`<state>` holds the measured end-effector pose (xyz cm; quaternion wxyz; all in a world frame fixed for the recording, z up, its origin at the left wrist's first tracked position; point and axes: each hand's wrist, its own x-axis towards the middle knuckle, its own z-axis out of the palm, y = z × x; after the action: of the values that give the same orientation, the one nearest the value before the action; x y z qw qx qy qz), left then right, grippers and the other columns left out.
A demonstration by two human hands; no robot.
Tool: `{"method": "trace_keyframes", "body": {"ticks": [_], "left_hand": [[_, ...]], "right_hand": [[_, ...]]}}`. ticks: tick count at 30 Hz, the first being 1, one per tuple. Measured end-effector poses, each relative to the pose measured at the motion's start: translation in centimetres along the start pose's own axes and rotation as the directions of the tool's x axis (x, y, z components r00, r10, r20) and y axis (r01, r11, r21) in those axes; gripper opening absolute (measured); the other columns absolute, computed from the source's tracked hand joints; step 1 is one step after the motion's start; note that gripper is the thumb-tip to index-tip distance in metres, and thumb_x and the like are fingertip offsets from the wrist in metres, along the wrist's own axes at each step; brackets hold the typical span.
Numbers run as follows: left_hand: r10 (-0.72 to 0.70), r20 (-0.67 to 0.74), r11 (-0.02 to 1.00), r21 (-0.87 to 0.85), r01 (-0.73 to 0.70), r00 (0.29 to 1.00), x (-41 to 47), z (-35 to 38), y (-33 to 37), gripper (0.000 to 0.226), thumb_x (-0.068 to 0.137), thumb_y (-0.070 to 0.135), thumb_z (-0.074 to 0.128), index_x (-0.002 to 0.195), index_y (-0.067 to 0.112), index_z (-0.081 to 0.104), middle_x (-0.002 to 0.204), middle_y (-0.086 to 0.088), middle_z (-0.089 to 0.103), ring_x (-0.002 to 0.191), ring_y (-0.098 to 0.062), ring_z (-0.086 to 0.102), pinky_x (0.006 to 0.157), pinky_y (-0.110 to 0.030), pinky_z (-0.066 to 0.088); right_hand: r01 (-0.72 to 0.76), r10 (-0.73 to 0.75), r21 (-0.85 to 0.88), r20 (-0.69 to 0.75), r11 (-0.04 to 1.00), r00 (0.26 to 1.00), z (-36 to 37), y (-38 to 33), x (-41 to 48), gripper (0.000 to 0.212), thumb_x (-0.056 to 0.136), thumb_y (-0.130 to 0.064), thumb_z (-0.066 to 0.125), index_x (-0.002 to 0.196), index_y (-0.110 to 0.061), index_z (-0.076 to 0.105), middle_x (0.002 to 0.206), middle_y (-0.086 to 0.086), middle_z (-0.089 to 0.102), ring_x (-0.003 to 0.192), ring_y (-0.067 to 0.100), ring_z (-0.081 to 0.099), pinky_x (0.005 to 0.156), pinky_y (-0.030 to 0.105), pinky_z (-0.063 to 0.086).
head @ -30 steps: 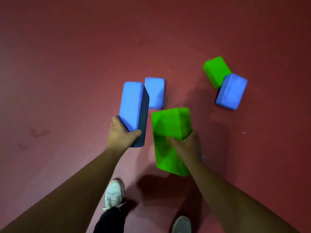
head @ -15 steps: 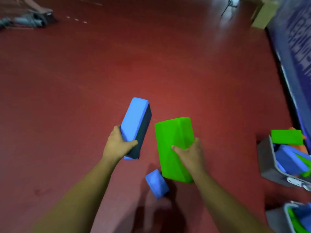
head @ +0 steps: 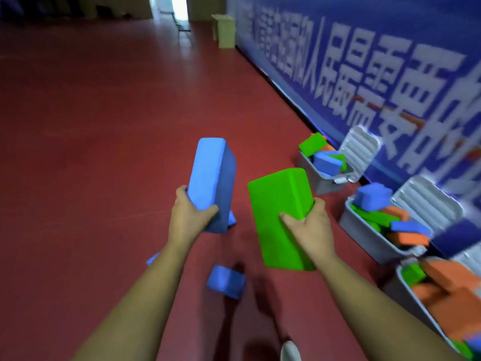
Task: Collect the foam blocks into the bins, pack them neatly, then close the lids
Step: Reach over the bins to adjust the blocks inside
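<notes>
My left hand point(head: 188, 216) grips the lower end of a tall blue foam block point(head: 210, 178), held upright above the red floor. My right hand point(head: 308, 230) grips a large green foam block point(head: 279, 214) by its right side, tilted a little. Three grey bins stand open along the right wall: a far bin point(head: 318, 181), a middle bin point(head: 364, 230) and a near bin point(head: 408, 295), each heaped with blue, green and orange blocks. Their ribbed lids lean back against the wall. A small blue block point(head: 226, 281) lies on the floor below my hands.
A blue banner wall point(head: 364, 74) with white characters runs along the right. A cardboard box point(head: 225, 29) stands at the far end by a doorway. Another blue block point(head: 153, 259) peeks out beside my left forearm. My shoe point(head: 290, 351) shows at the bottom.
The view has swung up and to the right, bringing the wall and three bins into sight. Both hands still carry their blocks; the green and blue blocks left on the floor are out of view.
</notes>
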<state>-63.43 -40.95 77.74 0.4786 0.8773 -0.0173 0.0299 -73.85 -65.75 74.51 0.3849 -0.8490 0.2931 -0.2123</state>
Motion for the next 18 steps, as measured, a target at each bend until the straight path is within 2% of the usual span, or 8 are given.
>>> {"method": "trace_keyframes", "body": {"ticks": [3, 5, 7, 9, 12, 16, 18], "left_hand": [[0.061, 0.138, 0.997, -0.048, -0.055, 0.989, -3.8, 3.2, 3.4, 0.079, 0.064, 0.03, 0.082, 0.129, 0.007, 0.045, 0.115, -0.011, 0.062, 0.104, -0.03, 0.062, 0.079, -0.031, 0.043], [0.107, 0.23, 0.993, -0.062, -0.096, 0.967, -6.9, 5.8, 6.1, 0.075, 0.069, 0.025, 0.084, 0.13, 0.006, 0.045, 0.119, -0.013, 0.062, 0.106, -0.031, 0.062, 0.086, -0.035, 0.046], [0.179, 0.315, 0.983, -0.084, -0.161, 0.932, -10.5, 8.7, 8.9, 0.074, 0.071, 0.023, 0.084, 0.131, 0.005, 0.045, 0.123, -0.019, 0.062, 0.108, -0.034, 0.061, 0.088, -0.038, 0.046], [0.263, 0.389, 0.965, -0.109, -0.24, 0.883, -14.7, 11.8, 11.8, 0.072, 0.071, 0.023, 0.084, 0.129, 0.005, 0.045, 0.121, -0.022, 0.062, 0.108, -0.036, 0.061, 0.084, -0.038, 0.045], [0.345, 0.496, 0.938, -0.15, -0.313, 0.797, -21.9, 16.8, 16.2, 0.071, 0.068, 0.022, 0.085, 0.127, 0.007, 0.047, 0.12, -0.02, 0.062, 0.107, -0.035, 0.061, 0.081, -0.035, 0.044], [0.434, 0.608, 0.897, -0.219, -0.385, 0.664, -33.6, 24.3, 22.0, 0.071, 0.068, 0.022, 0.085, 0.127, 0.007, 0.047, 0.122, -0.018, 0.06, 0.111, -0.035, 0.059, 0.08, -0.035, 0.042], [0.455, 0.661, 0.883, -0.252, -0.396, 0.597, -40.6, 28.1, 24.6, 0.071, 0.071, 0.02, 0.084, 0.129, 0.006, 0.046, 0.125, -0.018, 0.059, 0.113, -0.034, 0.058, 0.077, -0.031, 0.037]], "right_hand": [[-0.093, 0.09, -0.03, -0.105, 0.995, 0.99, -6.1, 3.5, -4.2, 0.081, 0.055, -0.07, 0.067, 0.114, -0.018, 0.045, 0.112, 0.01, 0.066, 0.107, 0.032, 0.063, 0.088, 0.047, 0.052], [-0.148, 0.139, -0.04, -0.175, 0.988, 0.975, -10.8, 6.2, -7.2, 0.078, 0.057, -0.068, 0.071, 0.113, -0.019, 0.046, 0.113, 0.01, 0.066, 0.108, 0.031, 0.063, 0.089, 0.046, 0.052], [-0.205, 0.185, -0.059, -0.251, 0.977, 0.95, -15.6, 9.1, -10.4, 0.076, 0.059, -0.066, 0.074, 0.112, -0.018, 0.047, 0.112, 0.012, 0.067, 0.106, 0.032, 0.064, 0.086, 0.046, 0.053], [-0.272, 0.238, -0.064, -0.325, 0.96, 0.915, -20.4, 12.1, -13.9, 0.071, 0.066, -0.057, 0.08, 0.112, -0.015, 0.047, 0.111, 0.014, 0.066, 0.104, 0.033, 0.063, 0.084, 0.043, 0.052], [-0.375, 0.323, -0.036, -0.436, 0.926, 0.84, -27.5, 16.9, -19.8, 0.069, 0.069, -0.052, 0.082, 0.114, -0.014, 0.046, 0.112, 0.014, 0.065, 0.104, 0.032, 0.063, 0.084, 0.042, 0.051], [-0.506, 0.447, 0.056, -0.559, 0.861, 0.699, -36.9, 24.2, -28.4, 0.069, 0.061, -0.062, 0.076, 0.109, -0.022, 0.047, 0.105, 0.007, 0.067, 0.099, 0.03, 0.065, 0.082, 0.045, 0.053], [-0.565, 0.497, 0.091, -0.603, 0.82, 0.624, -41.7, 28.2, -33.0, 0.068, 0.06, -0.063, 0.075, 0.107, -0.022, 0.047, 0.104, 0.006, 0.067, 0.098, 0.029, 0.064, 0.081, 0.044, 0.053]]}}
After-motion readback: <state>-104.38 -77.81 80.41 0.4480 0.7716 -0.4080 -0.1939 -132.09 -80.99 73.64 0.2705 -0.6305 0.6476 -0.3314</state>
